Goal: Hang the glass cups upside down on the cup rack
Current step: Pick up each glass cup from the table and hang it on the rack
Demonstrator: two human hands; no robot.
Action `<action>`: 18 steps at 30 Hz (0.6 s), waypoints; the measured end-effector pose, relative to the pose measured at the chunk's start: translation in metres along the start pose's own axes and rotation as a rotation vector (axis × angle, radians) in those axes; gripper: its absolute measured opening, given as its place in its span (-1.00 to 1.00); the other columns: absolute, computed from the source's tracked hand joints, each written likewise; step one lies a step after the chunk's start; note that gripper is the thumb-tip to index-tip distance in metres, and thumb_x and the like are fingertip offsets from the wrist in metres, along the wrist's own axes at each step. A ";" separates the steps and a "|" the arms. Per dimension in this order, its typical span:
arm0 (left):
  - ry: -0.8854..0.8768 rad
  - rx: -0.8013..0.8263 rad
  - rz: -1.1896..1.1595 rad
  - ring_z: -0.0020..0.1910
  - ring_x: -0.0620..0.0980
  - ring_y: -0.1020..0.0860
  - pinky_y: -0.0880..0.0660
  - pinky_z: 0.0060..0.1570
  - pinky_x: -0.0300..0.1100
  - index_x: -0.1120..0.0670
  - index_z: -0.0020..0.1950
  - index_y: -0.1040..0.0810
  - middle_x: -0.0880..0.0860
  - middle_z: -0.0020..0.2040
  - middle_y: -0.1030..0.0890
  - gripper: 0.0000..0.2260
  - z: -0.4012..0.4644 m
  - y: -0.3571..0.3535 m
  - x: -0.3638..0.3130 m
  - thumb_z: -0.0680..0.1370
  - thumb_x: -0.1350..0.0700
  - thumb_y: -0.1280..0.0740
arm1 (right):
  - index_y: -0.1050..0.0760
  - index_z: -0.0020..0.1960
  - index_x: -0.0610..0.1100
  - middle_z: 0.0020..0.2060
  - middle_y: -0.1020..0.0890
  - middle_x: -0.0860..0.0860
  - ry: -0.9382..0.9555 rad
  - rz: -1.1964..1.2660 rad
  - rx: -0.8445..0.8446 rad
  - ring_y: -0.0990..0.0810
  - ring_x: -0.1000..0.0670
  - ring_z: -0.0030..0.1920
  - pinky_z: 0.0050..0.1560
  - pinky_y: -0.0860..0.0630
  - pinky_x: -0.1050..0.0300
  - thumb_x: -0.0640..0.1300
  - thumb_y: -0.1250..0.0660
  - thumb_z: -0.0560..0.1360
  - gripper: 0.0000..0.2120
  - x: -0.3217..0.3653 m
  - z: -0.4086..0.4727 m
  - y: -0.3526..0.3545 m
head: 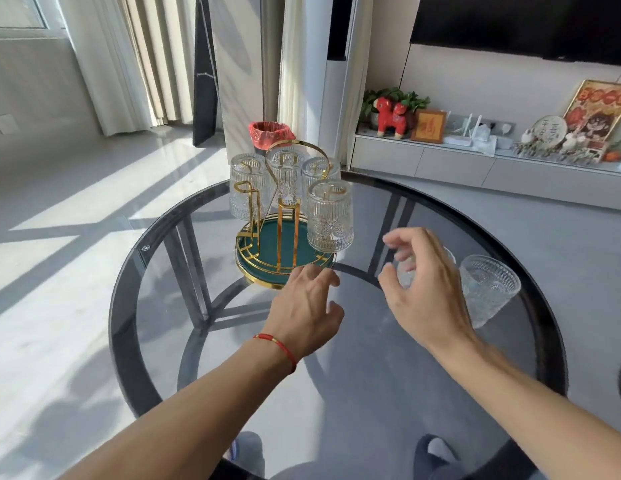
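Observation:
The cup rack (267, 242), a gold wire frame on a round green base, stands at the far middle of the glass table (337, 358). Several ribbed glass cups hang upside down on it; the nearest one (330, 216) is at its right. Two more cups stand upright on the table to the right: one (489, 289) in plain sight, the other (406, 273) mostly hidden behind my right hand (423, 289). That hand is blurred, with its fingers spread and curled around this cup, not clearly closed on it. My left hand (307, 306) hovers open just in front of the rack's base.
The table is round with a dark rim (125, 282) and dark legs showing through the glass. A red-lined bin (271, 133) stands on the floor behind the rack. A low shelf with ornaments (475, 140) runs along the right wall.

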State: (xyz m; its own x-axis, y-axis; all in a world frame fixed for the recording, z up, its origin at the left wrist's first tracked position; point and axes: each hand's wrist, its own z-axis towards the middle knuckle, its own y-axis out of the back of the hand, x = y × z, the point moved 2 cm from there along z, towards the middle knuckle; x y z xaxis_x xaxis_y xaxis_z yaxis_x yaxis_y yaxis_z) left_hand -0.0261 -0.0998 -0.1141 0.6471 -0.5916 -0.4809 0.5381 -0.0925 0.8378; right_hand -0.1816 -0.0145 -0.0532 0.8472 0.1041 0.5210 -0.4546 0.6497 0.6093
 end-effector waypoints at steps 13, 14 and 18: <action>-0.016 -0.003 -0.362 0.25 0.06 -0.51 -0.52 0.28 0.05 0.15 0.54 -0.32 0.13 0.36 -0.47 -0.31 0.018 -0.036 -0.077 0.47 0.01 -0.49 | -0.63 -0.11 0.07 -0.23 -0.68 0.19 -0.449 -0.019 0.312 -0.64 0.23 -0.24 -0.32 -0.41 0.43 -0.12 -0.38 0.50 -0.90 -0.069 -0.039 0.049; -0.004 -0.024 -0.356 0.30 0.06 -0.47 -0.47 0.34 0.01 0.17 0.56 -0.29 0.15 0.39 -0.44 -0.25 0.025 -0.039 -0.084 0.45 -0.02 -0.48 | -0.63 -0.10 0.07 -0.23 -0.68 0.19 -0.440 -0.010 0.324 -0.64 0.23 -0.24 -0.32 -0.43 0.43 -0.11 -0.38 0.50 -0.90 -0.071 -0.038 0.051; 0.075 -0.034 -0.434 0.47 0.13 -0.38 -0.32 0.46 -0.04 0.16 0.60 -0.21 0.19 0.48 -0.39 -0.18 0.052 -0.055 -0.105 0.45 0.08 -0.54 | -0.63 -0.03 0.03 -0.22 -0.68 0.17 -0.422 -0.051 0.328 -0.66 0.07 -0.17 -0.10 -0.60 0.09 -0.09 -0.35 0.51 -0.90 -0.074 -0.034 0.056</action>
State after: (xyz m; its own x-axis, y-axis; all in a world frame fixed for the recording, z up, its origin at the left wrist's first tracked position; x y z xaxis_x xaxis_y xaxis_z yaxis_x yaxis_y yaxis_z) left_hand -0.1524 -0.0741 -0.0963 0.3939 -0.4443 -0.8047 0.7854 -0.2921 0.5457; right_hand -0.2600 0.0400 -0.0781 0.7168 -0.2771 0.6398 -0.5352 0.3695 0.7596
